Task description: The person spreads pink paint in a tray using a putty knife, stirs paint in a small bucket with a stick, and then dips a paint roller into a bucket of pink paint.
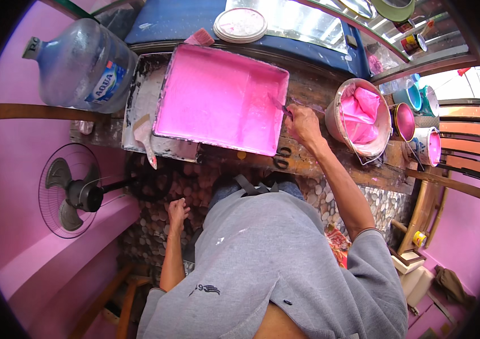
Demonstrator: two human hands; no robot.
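My right hand (303,123) is closed on the dark handle of a scraper (280,106), its blade at the right part of a tray of pink paint (200,96). My left hand (178,210) hangs low beside my body, fingers loosely bent, holding nothing visible. Under the pink tray sits a paint-smeared grey tray (132,101), with a brush (145,135) on it. Black scissors (282,158) lie just below the tray. To the right stands a bucket (333,116) with pink plastic (360,110) inside.
The wooden bench (330,169) also bears a water jug (76,62) and several paint cans (404,121). Behind are a blue surface (161,20) and a white lid (240,22). A fan (70,192) is at the lower left, railings (466,147) at the right.
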